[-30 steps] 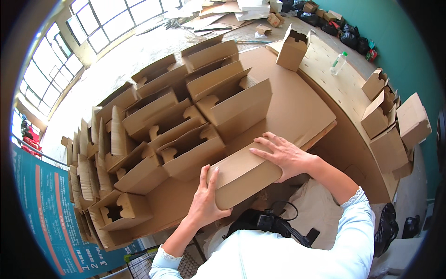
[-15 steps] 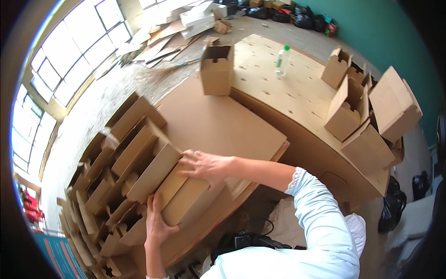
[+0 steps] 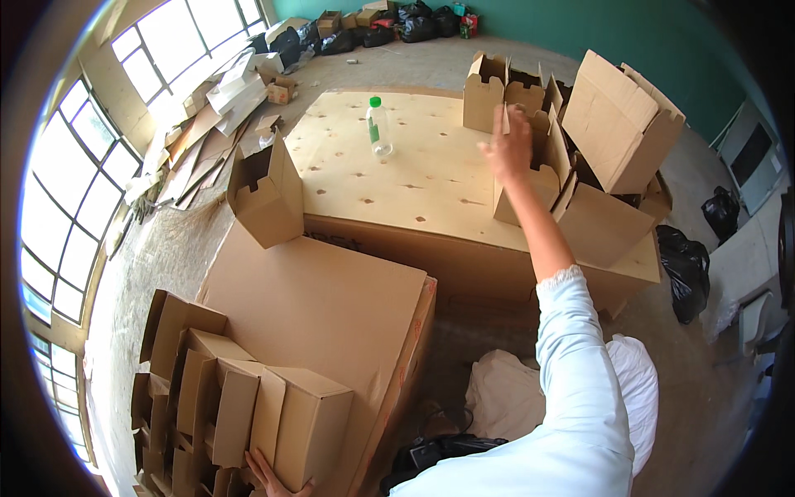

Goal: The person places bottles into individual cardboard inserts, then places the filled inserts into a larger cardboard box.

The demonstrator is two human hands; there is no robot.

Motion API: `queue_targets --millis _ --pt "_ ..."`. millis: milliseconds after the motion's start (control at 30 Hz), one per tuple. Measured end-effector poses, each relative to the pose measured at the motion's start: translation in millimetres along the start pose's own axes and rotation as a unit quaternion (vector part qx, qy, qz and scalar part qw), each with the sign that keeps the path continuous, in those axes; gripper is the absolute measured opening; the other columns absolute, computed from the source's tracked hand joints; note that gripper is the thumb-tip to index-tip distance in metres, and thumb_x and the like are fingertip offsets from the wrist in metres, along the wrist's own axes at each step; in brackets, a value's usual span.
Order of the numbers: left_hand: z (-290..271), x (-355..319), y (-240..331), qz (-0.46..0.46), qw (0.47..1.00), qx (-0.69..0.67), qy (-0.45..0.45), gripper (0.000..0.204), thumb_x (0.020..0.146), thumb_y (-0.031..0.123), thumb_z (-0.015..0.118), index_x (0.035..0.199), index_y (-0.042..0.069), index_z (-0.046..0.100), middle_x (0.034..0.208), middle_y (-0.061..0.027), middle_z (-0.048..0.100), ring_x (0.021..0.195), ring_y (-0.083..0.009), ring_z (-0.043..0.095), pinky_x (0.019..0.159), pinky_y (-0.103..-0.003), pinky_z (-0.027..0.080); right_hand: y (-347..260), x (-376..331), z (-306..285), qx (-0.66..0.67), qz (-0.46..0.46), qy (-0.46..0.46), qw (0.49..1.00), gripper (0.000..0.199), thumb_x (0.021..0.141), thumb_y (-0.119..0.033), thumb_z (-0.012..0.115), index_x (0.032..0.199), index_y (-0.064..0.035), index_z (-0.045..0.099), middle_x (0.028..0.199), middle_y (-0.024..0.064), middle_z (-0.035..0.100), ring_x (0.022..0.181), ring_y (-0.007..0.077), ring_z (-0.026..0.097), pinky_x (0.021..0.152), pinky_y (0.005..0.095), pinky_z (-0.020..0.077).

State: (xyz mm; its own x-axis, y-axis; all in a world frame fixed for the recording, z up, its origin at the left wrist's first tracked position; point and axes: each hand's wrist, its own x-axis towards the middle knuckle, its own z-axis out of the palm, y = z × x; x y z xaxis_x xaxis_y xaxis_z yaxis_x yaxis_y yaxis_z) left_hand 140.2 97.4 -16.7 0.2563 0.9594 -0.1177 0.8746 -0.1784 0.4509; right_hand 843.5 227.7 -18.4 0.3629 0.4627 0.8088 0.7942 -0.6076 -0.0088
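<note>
Right hand [image 3: 509, 142]: raised over the far right part of the plywood table [image 3: 414, 178], fingers spread apart, back of the hand to the camera, at the top edge of an open box [image 3: 530, 178]; contact itself cannot be told.
Open box: upright near the table's right edge, mouth up, flaps standing; long axis vertical.
Left hand [image 3: 269, 479]: low at the near edge of the big flat carton [image 3: 323, 306], fingers pressed to the bottom of a closed box [image 3: 310, 427]; only fingertips show, so whether it grips cannot be told.
Closed box: stands at the carton's near left corner, long axis upright, last in a row of folded boxes [image 3: 199, 398].
Open room: carton top bare through its middle and right; table bare at centre.
Other things: plastic bottle [image 3: 379, 126] upright mid-table; lone notched box [image 3: 265, 195] at the carton's far left corner; more open boxes [image 3: 617, 124] crowd the table's right edge.
</note>
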Motion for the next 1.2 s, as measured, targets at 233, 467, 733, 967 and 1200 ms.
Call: queue_targets --millis 233,467,733,967,1200 --pt "-1 3 -6 -0.022 1.000 -0.010 -0.006 0.114 0.058 0.027 0.083 0.148 0.021 0.014 0.153 -0.0194 0.004 0.138 -0.0420 0.010 0.109 -0.055 0.021 49 -33 27 0.041 0.205 -0.409 0.888 0.077 0.071 -0.048 0.071 0.127 -0.0015 0.048 0.123 0.0214 0.054 0.116 0.0324 0.052 0.100 0.0443 0.0394" --pt "1 -4 -13 -0.027 0.999 0.033 -0.009 0.115 0.058 0.032 0.082 0.149 0.021 0.013 0.153 -0.0190 0.002 0.138 -0.0442 0.008 0.109 -0.056 0.019 52 73 -123 -0.126 0.089 0.094 0.984 0.080 0.076 -0.052 0.065 0.136 -0.0072 0.038 0.136 0.0198 0.043 0.130 0.0333 0.036 0.110 0.0496 0.0211" --pt "3 8 -6 0.025 0.999 -0.042 0.012 0.103 0.067 0.034 0.080 0.147 0.015 0.018 0.152 -0.0189 0.006 0.137 -0.0415 0.013 0.106 -0.053 0.027 195 118 -197 -0.219 0.168 -0.179 0.944 0.042 0.067 -0.024 0.078 0.102 -0.0056 0.064 0.105 0.0154 0.064 0.098 0.0315 0.062 0.080 0.0402 0.0509" --pt "-2 12 -21 -0.007 0.999 -0.022 0.037 0.117 0.052 0.020 0.082 0.147 0.015 0.013 0.152 -0.0194 0.001 0.136 -0.0384 0.022 0.105 -0.041 0.036 119 84 -281 -0.024 -0.098 0.084 0.991 0.034 0.087 -0.018 0.063 0.113 0.0033 0.058 0.108 0.0215 0.062 0.099 0.0344 0.060 0.086 0.0378 0.0465" --pt "-8 -44 -21 0.027 0.975 0.051 0.212 0.089 0.067 0.024 0.079 0.141 0.010 0.032 0.148 -0.0246 0.017 0.134 -0.0387 0.027 0.107 -0.042 0.032 -21 25 -324 0.371 -0.155 0.078 0.912 0.036 0.091 -0.017 0.060 0.116 0.0073 0.057 0.115 0.0162 0.061 0.100 0.0216 0.058 0.092 0.0339 0.0449"
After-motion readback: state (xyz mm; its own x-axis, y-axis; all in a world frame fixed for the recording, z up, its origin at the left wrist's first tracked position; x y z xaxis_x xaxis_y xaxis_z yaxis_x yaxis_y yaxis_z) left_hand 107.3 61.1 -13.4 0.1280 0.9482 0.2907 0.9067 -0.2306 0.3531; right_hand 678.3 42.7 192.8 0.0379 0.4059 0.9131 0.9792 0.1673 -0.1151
